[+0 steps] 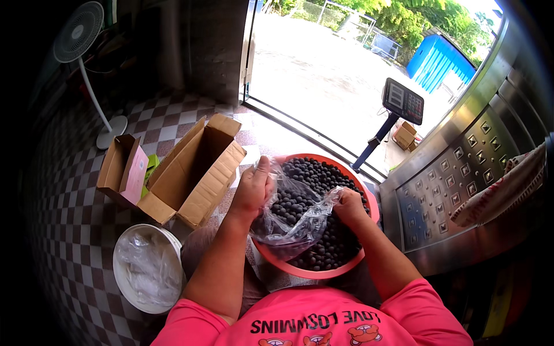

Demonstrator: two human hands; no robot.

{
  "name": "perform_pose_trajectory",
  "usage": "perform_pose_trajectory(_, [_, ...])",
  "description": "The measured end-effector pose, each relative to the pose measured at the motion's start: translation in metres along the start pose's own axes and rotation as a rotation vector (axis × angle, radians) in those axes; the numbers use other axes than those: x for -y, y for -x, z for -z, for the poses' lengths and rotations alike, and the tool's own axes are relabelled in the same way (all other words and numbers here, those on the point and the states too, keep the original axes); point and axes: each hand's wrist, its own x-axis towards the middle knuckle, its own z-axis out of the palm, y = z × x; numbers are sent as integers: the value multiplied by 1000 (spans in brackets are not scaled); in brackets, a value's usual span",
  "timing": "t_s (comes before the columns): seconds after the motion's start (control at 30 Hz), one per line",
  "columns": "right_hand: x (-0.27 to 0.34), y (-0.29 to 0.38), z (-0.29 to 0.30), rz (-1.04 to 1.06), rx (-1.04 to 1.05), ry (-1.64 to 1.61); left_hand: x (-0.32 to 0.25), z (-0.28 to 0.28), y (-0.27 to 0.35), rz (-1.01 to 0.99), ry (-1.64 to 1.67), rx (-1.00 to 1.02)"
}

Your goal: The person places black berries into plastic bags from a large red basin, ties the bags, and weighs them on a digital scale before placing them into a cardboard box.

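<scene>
A red plastic basin (311, 274) full of small round dark fruits or balls (329, 173) stands before me, between my knees. Over it I hold a clear plastic bag (298, 229) by its rim. My left hand (255, 186) grips the bag's left edge, thumb up, at the basin's left side. On the right, my right hand (349, 205) is closed on the bag's gathered edge, above the dark balls. Dark balls show through and beside the thin film; how many lie inside the bag I cannot tell.
A white bucket (119, 277) holding clear plastic bags stands at left. Beyond it are an open cardboard box (212, 186), a smaller pink-sided box (134, 173) and a white stand fan (106, 129). A scale's display head (402, 101) rises by the doorway, near an embossed metal door (454, 186).
</scene>
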Motion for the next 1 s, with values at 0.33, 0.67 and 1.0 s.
perform_pose_trajectory(0.33, [71, -44, 46, -124, -269, -406, -7, -3, 4, 8, 19, 11])
perform_pose_trajectory(0.67, [142, -45, -9, 189, 105, -250, -14, -6, 5, -39, 63, -10])
perform_pose_trajectory(1.0, [145, -24, 3, 303, 184, -406, -14, 0, 6, -49, 46, 2])
